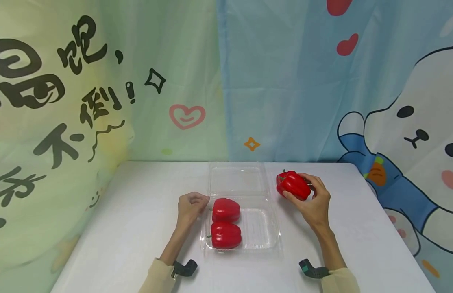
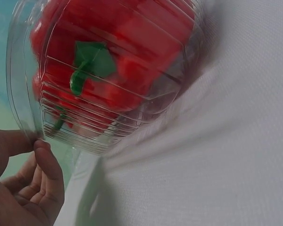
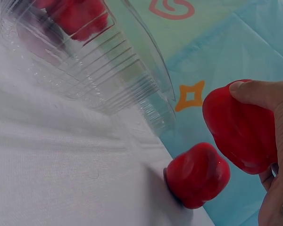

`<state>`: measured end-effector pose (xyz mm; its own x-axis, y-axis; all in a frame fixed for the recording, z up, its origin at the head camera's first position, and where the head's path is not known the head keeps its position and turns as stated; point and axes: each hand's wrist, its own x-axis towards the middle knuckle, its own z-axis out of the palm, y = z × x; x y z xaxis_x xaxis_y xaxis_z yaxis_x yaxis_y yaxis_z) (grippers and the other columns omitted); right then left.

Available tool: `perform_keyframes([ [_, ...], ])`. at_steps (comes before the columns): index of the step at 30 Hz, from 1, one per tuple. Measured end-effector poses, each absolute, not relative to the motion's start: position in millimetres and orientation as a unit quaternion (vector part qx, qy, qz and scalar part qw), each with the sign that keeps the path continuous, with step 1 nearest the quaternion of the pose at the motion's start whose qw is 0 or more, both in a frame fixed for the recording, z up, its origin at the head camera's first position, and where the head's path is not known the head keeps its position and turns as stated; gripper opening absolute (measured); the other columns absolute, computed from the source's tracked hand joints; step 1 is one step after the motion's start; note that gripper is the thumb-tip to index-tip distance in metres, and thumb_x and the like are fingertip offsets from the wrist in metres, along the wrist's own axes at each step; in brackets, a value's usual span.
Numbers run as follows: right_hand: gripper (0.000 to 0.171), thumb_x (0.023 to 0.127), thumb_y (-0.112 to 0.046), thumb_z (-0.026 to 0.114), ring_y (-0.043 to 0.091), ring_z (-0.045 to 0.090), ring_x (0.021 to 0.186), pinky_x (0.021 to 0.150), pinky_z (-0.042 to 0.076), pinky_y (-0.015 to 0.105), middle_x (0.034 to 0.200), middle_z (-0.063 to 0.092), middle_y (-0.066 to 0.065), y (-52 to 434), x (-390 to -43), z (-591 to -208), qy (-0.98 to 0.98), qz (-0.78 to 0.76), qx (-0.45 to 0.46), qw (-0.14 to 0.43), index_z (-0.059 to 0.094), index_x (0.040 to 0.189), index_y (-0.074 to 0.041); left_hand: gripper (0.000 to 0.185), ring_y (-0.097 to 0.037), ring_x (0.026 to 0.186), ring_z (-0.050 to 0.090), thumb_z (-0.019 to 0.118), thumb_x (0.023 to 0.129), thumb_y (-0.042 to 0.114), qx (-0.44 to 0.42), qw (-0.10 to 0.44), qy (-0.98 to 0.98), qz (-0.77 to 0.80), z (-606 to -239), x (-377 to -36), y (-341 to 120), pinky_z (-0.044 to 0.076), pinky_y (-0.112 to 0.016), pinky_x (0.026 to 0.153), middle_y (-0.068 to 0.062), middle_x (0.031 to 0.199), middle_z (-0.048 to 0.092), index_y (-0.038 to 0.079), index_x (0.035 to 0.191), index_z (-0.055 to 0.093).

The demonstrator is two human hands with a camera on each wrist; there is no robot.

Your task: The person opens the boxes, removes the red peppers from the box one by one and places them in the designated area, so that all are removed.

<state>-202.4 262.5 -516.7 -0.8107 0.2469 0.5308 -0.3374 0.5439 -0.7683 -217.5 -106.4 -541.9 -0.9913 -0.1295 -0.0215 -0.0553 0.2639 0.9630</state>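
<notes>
A clear plastic clamshell box (image 1: pixel 261 228) lies with its lid (image 1: pixel 235 179) folded back. Two red bell peppers are side by side in the box's left half: a rear one (image 1: pixel 225 210) and a front one (image 1: pixel 226 235). With thumb and forefinger, my left hand (image 1: pixel 191 208) pinches the box's rim (image 2: pixel 26 120) at the left. To the right of the box, my right hand (image 1: pixel 317 203) grips another red bell pepper (image 3: pixel 240 127), raised off the table. Behind it a further red bell pepper (image 3: pixel 198 175) rests on the table, mostly hidden in the head view.
The white table (image 1: pixel 138 244) carries the box and peppers. A printed curtain (image 1: pixel 277 81) hangs right behind its far edge. Dark wrist cameras are strapped at both cuffs, the left camera (image 1: pixel 186 268) and the right camera (image 1: pixel 312 269).
</notes>
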Motion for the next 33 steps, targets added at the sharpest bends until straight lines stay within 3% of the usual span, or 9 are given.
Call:
perform_keyframes([
  [10, 0.074, 0.064, -0.004, 0.092, 0.012, 0.057, 0.108, 0.085, 0.046, 0.005, 0.131, 0.065, 0.012, 267.3, -201.1, -518.9, -0.817, 0.48, 0.009, 0.319, 0.064, 0.132, -0.01, 0.016, -0.015, 0.058, 0.064, 0.075, 0.087, 0.021, 0.064, 0.025, -0.793, -0.605, -549.2, -215.4, -103.8, 0.05, -0.024, 0.052, -0.012, 0.07, 0.072, 0.006, 0.083, 0.072],
  [14, 0.069, 0.066, -0.001, 0.089, 0.018, 0.058, 0.107, 0.086, 0.046, 0.005, 0.129, 0.065, 0.018, 263.6, -195.9, -507.5, -0.814, 0.482, 0.001, 0.325, 0.063, 0.13, -0.003, 0.016, -0.015, 0.057, 0.063, 0.075, 0.087, 0.021, 0.057, 0.03, -0.797, -0.601, -547.8, -215.0, -103.6, 0.049, -0.024, 0.051, -0.011, 0.068, 0.071, 0.006, 0.082, 0.073],
  [17, 0.067, 0.068, -0.001, 0.088, 0.016, 0.057, 0.107, 0.087, 0.046, 0.005, 0.128, 0.065, 0.019, 259.2, -191.1, -496.4, -0.812, 0.483, -0.001, 0.328, 0.063, 0.13, 0.0, 0.015, -0.015, 0.056, 0.063, 0.075, 0.087, 0.021, 0.055, 0.029, -0.8, -0.597, -546.2, -215.1, -104.7, 0.048, -0.023, 0.05, -0.01, 0.067, 0.071, 0.007, 0.082, 0.073],
  [33, 0.073, 0.068, -0.011, 0.091, 0.002, 0.054, 0.112, 0.088, 0.045, 0.004, 0.132, 0.065, 0.004, 278.2, -208.6, -522.8, -0.815, 0.474, -0.019, 0.333, 0.063, 0.135, -0.018, 0.014, -0.017, 0.056, 0.064, 0.075, 0.087, 0.02, 0.049, 0.033, -0.798, -0.6, -542.2, -217.7, -107.7, 0.048, -0.024, 0.05, -0.013, 0.069, 0.072, 0.007, 0.082, 0.073],
])
